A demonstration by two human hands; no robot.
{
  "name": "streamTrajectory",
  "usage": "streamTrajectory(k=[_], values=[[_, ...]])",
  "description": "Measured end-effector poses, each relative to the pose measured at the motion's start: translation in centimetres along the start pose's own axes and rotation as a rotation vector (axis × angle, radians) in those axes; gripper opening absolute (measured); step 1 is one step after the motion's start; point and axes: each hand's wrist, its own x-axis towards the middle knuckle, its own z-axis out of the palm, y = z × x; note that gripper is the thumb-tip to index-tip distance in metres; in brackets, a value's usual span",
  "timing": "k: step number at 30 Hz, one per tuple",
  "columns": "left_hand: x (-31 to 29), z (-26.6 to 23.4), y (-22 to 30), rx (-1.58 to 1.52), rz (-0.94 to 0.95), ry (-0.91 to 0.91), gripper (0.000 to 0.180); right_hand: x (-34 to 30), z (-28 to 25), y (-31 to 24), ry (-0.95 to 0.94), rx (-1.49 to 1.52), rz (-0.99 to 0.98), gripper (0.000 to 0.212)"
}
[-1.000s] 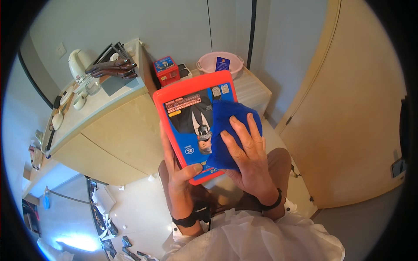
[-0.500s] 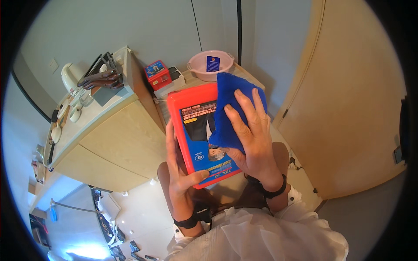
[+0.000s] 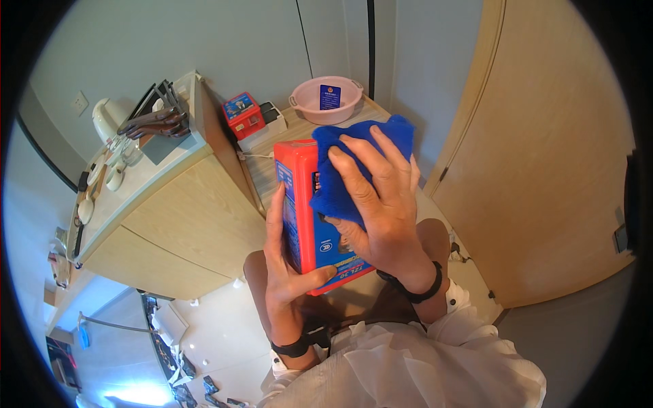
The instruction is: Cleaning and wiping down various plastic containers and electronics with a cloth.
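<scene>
A red plastic box (image 3: 296,160) with blue printed panels is held up in front of me, tilted so that its left side shows. My left hand (image 3: 286,262) grips its lower left part, the thumb across the front and the fingers along the side. Over the upper right of the box's front lies a blue cloth (image 3: 339,194), which hides much of the printing. My right hand (image 3: 384,211) presses the cloth to the box with spread fingers, the thumb bent at the cloth's lower edge.
On a wooden table ahead stand a pink basin (image 3: 307,102) with a blue card in it and a smaller red box (image 3: 243,115) beside a white tray. A counter (image 3: 178,155) at left bears knives and a kettle (image 3: 109,121). A wooden door (image 3: 544,177) is at right.
The red box has turned, so more of its left side shows. My right hand and the cloth have moved left across its front. My left hand keeps its grip.
</scene>
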Motion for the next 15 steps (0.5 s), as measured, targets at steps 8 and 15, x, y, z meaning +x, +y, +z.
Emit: streamTrajectory(k=[8, 15], values=[[-1.5, -1.7, -0.8, 0.168, -0.133, 0.082, 0.113, -0.3, 1.5, -1.4, -0.027, 0.004, -0.151, 0.059], [-0.6, -2.9, -1.8, 0.103, 0.008, 0.039, 0.126, -2.3, 2.1, -2.9, -0.208, 0.16, -0.245, 0.06]])
